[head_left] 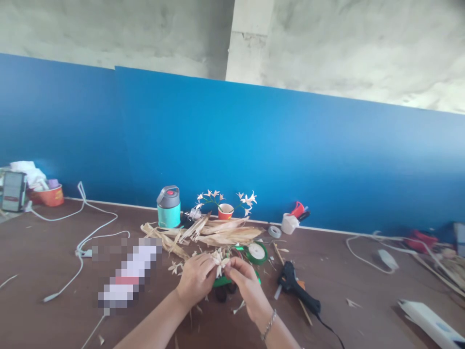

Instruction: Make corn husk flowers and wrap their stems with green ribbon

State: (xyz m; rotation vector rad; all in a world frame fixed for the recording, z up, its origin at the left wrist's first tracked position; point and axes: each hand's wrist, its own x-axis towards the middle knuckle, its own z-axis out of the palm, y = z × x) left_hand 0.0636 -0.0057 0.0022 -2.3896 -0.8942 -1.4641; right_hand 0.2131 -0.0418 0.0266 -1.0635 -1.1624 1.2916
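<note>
A pale flower that looks made of dried corn husk [220, 261] is held up between my two hands above the brown table. My left hand [197, 278] grips it from the left with bent fingers. From the right, my right hand [244, 278] pinches a petal between thumb and fingertips. Beneath and behind the hands lies something green, partly covered by them. A roll of green tape [257, 252] sits just beyond my right hand. Another small husk flower [175, 266] rests left of my left hand.
Dried husks [228, 233] are heaped behind the hands. A paper cup [225, 212] holding flower stems and a teal flask [169, 213] stand near the blue partition [232, 140]. A black glue gun [298, 288] lies to the right, its cord running forward. White cables [82, 242] cross the left side.
</note>
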